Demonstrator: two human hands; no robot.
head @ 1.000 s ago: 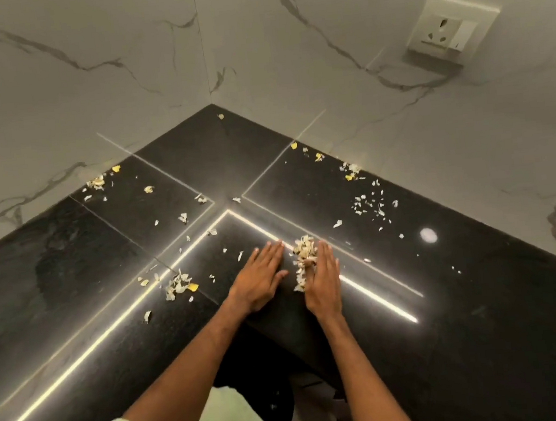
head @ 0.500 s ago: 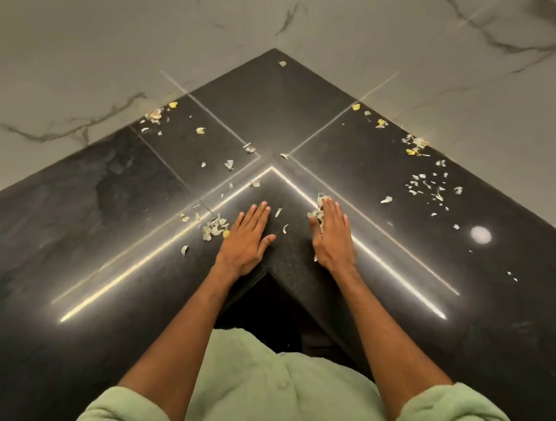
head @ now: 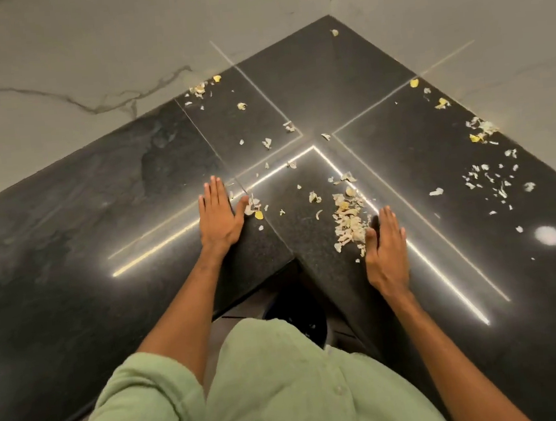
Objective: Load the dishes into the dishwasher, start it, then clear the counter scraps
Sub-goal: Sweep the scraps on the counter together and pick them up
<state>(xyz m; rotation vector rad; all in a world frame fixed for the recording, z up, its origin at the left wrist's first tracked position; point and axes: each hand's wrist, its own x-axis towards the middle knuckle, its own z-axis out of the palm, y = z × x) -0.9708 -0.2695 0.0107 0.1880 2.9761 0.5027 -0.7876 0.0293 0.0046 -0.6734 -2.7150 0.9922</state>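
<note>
Gathering a scrap pile [head: 348, 218] on the corner counter [head: 69, 247].
Right hand [head: 385, 247], fingers straight, touches the pile; left hand [head: 217, 216] lies flat, holding nothing. The pile's long axis points toward the corner. Loose scraps [head: 436, 191] remain near the walls [head: 84, 42]; clearing seems partly done.

Pale marble-look walls meet in a corner, with light glare below.

The left wall [head: 50, 45] carries a thin grey vein [head: 97, 107], and the right wall [head: 470, 5] has fainter ones. Reflected light forms a bright L-shaped strip [head: 266, 176] and a round spot [head: 548, 235] at the right. Lower down, a dark round object [head: 296, 310] shows, partly hidden and too dim to identify.
</note>
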